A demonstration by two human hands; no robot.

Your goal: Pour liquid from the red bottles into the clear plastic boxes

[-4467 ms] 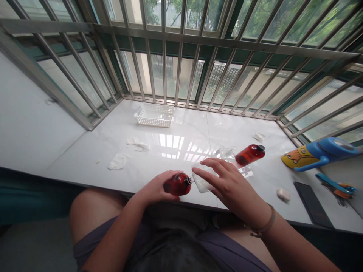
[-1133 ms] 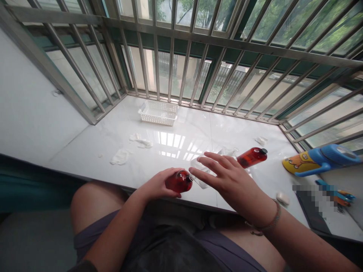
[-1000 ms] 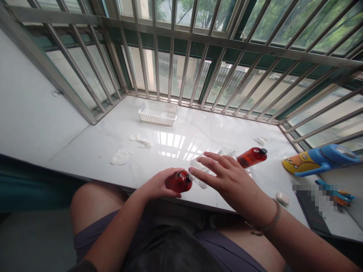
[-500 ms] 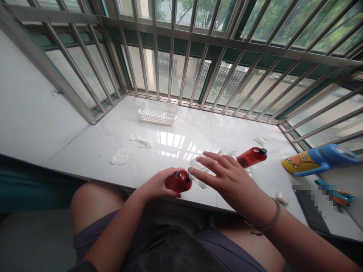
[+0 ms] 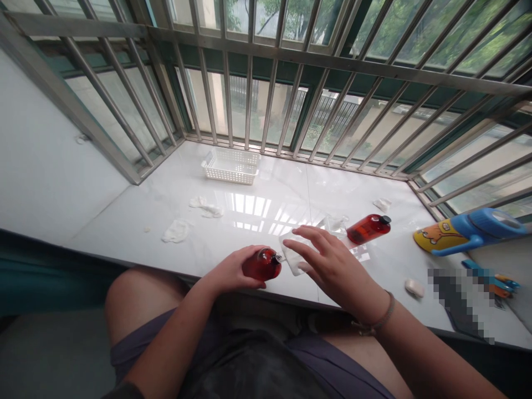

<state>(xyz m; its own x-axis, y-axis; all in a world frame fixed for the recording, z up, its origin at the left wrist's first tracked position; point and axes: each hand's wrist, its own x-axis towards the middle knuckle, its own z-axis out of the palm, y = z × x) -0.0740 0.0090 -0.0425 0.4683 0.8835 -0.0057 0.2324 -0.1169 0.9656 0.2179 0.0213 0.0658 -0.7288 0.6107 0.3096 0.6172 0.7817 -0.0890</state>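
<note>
My left hand (image 5: 236,270) is wrapped round a red bottle (image 5: 265,265), tilted with its black neck toward the right. Over the counter to its right, my right hand (image 5: 326,256) holds a clear, flat-sided container (image 5: 296,256) between thumb and fingers. The container's narrow mouth meets the neck of the red bottle, or sits very close to it. Behind my right hand, a second red bottle (image 5: 369,228) with a black cap lies on the white counter. Beside that bottle is some clear plastic (image 5: 336,223), partly hidden by my fingers.
A white perforated basket (image 5: 231,167) sits by the window bars. Crumpled white tissues (image 5: 177,230) lie at the left, another (image 5: 382,205) at the back right. A blue and yellow flask (image 5: 465,231), a small pale object (image 5: 414,287) and blue-orange items (image 5: 492,280) are on the right.
My right wrist and forearm have shifted slightly left, and its fingers have closed in on the clear container. My left hand and its bottle have hardly moved.
</note>
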